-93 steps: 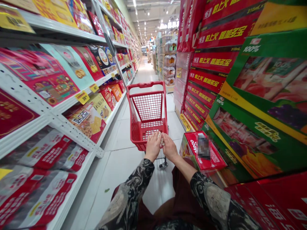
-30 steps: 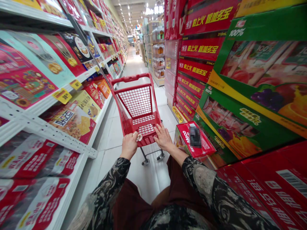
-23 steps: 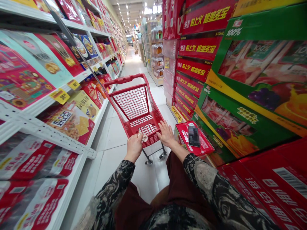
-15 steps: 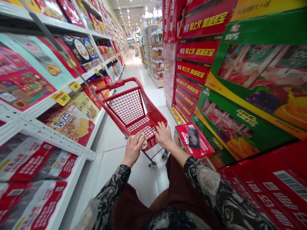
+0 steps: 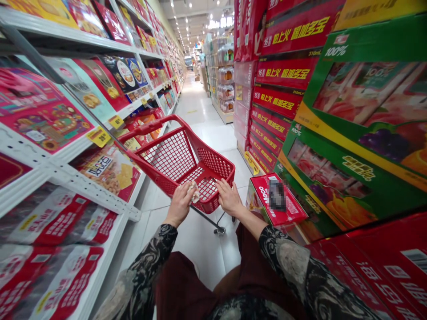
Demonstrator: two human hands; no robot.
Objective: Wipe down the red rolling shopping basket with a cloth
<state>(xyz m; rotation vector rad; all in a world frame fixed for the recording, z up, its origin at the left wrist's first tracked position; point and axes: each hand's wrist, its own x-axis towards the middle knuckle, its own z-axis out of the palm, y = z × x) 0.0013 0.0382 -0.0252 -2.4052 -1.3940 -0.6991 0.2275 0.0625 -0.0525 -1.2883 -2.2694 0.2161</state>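
A red plastic shopping cart [image 5: 187,153] with a grid basket stands at an angle in front of my knees. My left hand [image 5: 180,203] is closed around a crumpled whitish cloth [image 5: 194,194] with darker marks, at the cart's near left rim. Whether its fingers also press on the rim is hidden. My right hand [image 5: 229,198] is hooked over the near right rim, fingers inside the basket and thumb outside. The visible part of the basket's floor holds nothing. One caster [image 5: 219,230] shows below the basket.
Close on the left runs a white shelf [image 5: 100,173] of boxed and bagged foods. Stacked red drink cartons [image 5: 270,120] and green juice cartons [image 5: 333,178] line the right. A dark, blurred item [image 5: 277,195] lies on a low red box [image 5: 267,180]. The tiled aisle [image 5: 196,100] stretches ahead.
The cart has turned slightly, its handle end swinging left and nearer the shelf. Both hands have stayed at its near rim. My right fingers have curled further over the edge.
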